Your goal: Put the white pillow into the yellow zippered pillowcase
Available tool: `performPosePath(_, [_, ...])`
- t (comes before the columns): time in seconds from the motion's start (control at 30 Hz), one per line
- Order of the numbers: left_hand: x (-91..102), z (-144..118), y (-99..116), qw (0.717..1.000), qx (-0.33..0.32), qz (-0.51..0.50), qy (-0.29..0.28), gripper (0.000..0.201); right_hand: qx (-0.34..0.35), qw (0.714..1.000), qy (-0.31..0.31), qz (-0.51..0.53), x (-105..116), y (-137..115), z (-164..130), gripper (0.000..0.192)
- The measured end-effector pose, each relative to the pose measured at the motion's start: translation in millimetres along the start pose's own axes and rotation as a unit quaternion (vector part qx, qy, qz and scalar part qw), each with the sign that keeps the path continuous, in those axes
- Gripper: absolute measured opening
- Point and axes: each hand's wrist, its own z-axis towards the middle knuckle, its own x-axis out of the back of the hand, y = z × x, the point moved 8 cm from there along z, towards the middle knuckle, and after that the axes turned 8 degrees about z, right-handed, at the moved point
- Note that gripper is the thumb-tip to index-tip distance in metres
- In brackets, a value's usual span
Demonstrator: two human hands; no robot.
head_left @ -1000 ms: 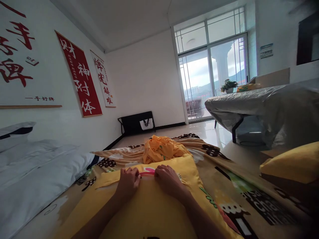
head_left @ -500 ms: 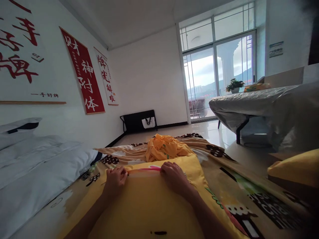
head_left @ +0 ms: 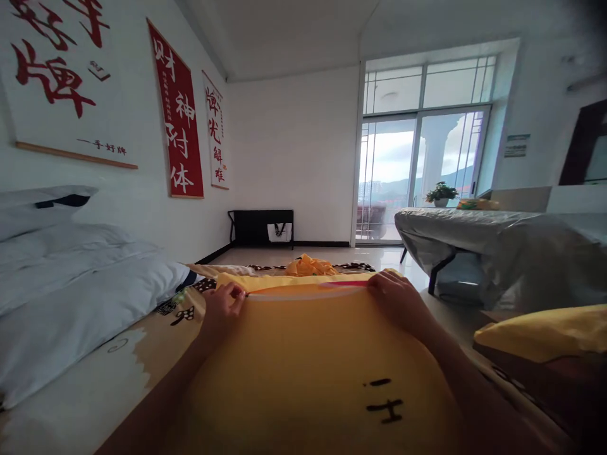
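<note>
A yellow pillow (head_left: pixel 303 360) with dark lettering, upside down to me, fills the space between my forearms. My left hand (head_left: pixel 226 308) pinches the left end of its far edge, thumb and fingers together. At the right end of that edge, my right hand (head_left: pixel 394 296) has its fingers curled over the cloth. Between the hands the edge is stretched nearly straight, with orange and pink print beyond it. Behind lies a crumpled orange-yellow cloth (head_left: pixel 310 265), partly hidden by the pillow. Both sit on a brown and beige patterned bed sheet (head_left: pixel 142 354).
White bedding (head_left: pixel 95 284) is piled along the left wall. A table under plastic sheeting (head_left: pixel 455 222) stands to the right, with a potted plant (head_left: pixel 441 193) on it. Nearer on the right is another yellow cloth item (head_left: pixel 545 328). A black folded frame (head_left: pixel 256 227) leans at the far wall.
My hands have moved farther apart, stretching the pillow's edge wider and raising it. More dark lettering shows, and the crumpled cloth is more hidden. The view has tilted and levelled.
</note>
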Motion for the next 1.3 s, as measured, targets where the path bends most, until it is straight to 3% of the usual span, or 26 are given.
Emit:
performPosePath(0.07, [-12.5, -15.6, 0.7, 0.999, 0.006, 0.007, -0.047, 0.025, -0.015, 0.999, -0.050, 0.007, -12.4, 15.1, -13.3, 0.021])
performPosePath(0.17, [-43.2, -40.9, -1.6, 0.986, 0.020, 0.042, -0.158, 0.020, -0.037, 0.984, -0.174, 0.022, -52.1, 31.9, -41.8, 0.023])
performPosePath(0.27, [-59.0, -48.0, -1.1, 0.976, 0.019, 0.055, -0.211, 0.015, -0.025, 0.975, -0.220, 0.027, -71.8, 20.0, -55.0, 0.020])
performPosePath(0.33, [-61.5, -40.3, -0.5, 0.971, 0.020, 0.067, -0.229, 0.013, 0.016, 0.981, -0.181, 0.061, -65.9, -14.8, -47.1, 0.022])
performPosePath(0.43, [-61.3, -22.5, 1.5, 0.963, 0.025, 0.092, -0.250, 0.011, 0.109, 0.972, -0.150, 0.146, -60.1, -97.7, -29.0, 0.023])
performPosePath(0.53, [-60.9, -9.8, 5.0, 0.958, 0.028, 0.124, -0.256, 0.012, 0.189, 0.954, -0.183, 0.141, -82.3, -176.9, -15.0, 0.024])
performPosePath(0.63, [-61.5, -7.5, 6.4, 0.955, 0.029, 0.152, -0.254, 0.016, 0.184, 0.962, -0.190, 0.061, -118.8, -212.0, 0.3, 0.024])
performPosePath(0.8, [-66.6, -22.6, 0.0, 0.948, 0.034, 0.167, -0.269, 0.017, 0.156, 0.969, -0.191, 0.022, -153.7, -214.9, 9.3, 0.025])
performPosePath(1.0, [-71.2, -44.4, -6.3, 0.951, 0.034, 0.153, -0.265, 0.018, 0.188, 0.962, -0.198, -0.002, -154.3, -217.2, -3.9, 0.023])
performPosePath(1.2, [-57.5, -42.7, -14.9, 0.964, 0.013, 0.199, -0.178, 0.025, 0.207, 0.962, -0.177, -0.025, -157.3, -216.9, -3.4, 0.023])
performPosePath(1.3, [-55.7, -42.4, -12.2, 0.959, -0.010, 0.229, -0.165, 0.026, 0.213, 0.960, -0.179, -0.024, -159.6, -219.2, -3.1, 0.023])
